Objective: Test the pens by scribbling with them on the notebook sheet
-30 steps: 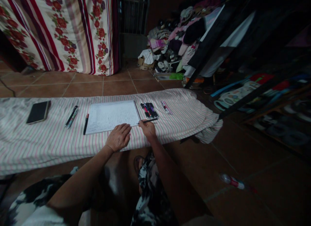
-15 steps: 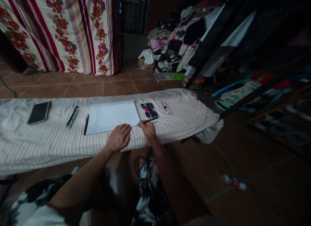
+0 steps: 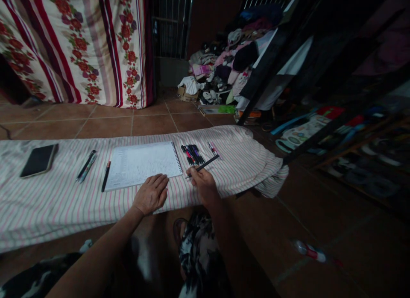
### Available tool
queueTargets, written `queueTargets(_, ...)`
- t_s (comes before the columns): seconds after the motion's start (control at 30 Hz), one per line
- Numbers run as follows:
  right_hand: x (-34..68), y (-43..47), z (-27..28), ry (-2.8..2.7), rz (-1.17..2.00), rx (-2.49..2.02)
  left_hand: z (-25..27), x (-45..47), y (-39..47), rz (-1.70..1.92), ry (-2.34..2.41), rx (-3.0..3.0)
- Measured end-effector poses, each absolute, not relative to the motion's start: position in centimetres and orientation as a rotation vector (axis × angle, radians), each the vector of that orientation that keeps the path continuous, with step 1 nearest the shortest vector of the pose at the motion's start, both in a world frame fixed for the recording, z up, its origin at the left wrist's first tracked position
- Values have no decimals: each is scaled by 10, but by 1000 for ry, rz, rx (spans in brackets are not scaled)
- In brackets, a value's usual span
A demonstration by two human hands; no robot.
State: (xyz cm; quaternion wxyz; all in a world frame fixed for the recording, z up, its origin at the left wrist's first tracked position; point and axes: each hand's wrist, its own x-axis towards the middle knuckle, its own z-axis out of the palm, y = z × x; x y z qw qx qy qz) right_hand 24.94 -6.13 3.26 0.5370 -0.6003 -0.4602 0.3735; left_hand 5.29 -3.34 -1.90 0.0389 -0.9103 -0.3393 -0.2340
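Observation:
My left hand lies flat with its fingers stretched over the lower right edge of an open spiral notebook. The page is covered in faint writing. Pinched in my right hand is a dark pen, slanting up to the right just off the notebook's corner. A bunch of several pens lies right behind this hand, and a pink and white item lies farther right. Along the notebook's left edge rests a black marker. Two more pens lie farther left.
A dark phone lies at the left on the striped cloth. Beyond the cloth hangs a floral curtain. A heap of clothes stands at the back. On the floor at right lies a plastic bottle.
My right hand has moved a little right, away from the notebook's corner, and the pen in it now points more up to the right. The left hand stays on the notebook; the view has shifted.

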Motion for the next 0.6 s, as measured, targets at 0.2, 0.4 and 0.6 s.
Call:
queueTargets(0.2,306,-55,55,-1129,783,-1495,-16,54,-35,-721,-1023,-2782)
queueTargets(0.4,401,-15,44,-1333,115,-2324,-17,54,-34,-675,-1032,-2784)
queueTargets(0.6,433,20,27,-1388,78,-2430,-15,55,-35,-652,-1052,-2794)
